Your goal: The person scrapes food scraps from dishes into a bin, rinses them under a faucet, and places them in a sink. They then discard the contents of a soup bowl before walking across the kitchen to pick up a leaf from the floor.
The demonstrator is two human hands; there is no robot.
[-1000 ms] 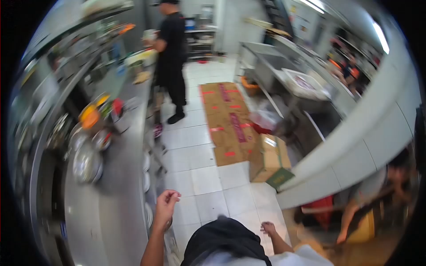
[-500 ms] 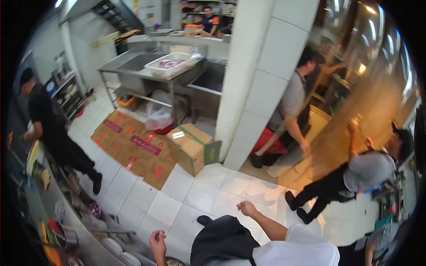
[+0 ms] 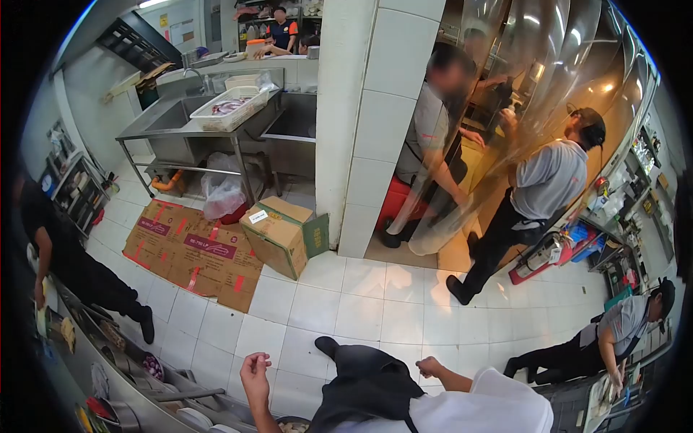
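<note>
My left hand (image 3: 255, 368) is raised at the bottom of the view, with nothing in its loosely bent, slightly parted fingers. It is nearest to the steel counter (image 3: 155, 393) on my left. To the right of my dark apron (image 3: 364, 386), my right hand (image 3: 431, 366) hangs over the white tiles with its fingers curled in. No object shows in it. Neither hand touches anything that I can see.
Flattened cardboard (image 3: 191, 256) and a cardboard box (image 3: 278, 234) lie on the floor by a tiled pillar (image 3: 390, 115). Behind stands a steel sink (image 3: 180, 119) with a white basket (image 3: 245, 112). A co-worker (image 3: 548, 180) stands by plastic curtains (image 3: 498, 166); others are left and right.
My view has swung right, so the sink and box sit further left. The co-worker by the curtains has turned towards the doorway. Both hands remain without anything in them.
</note>
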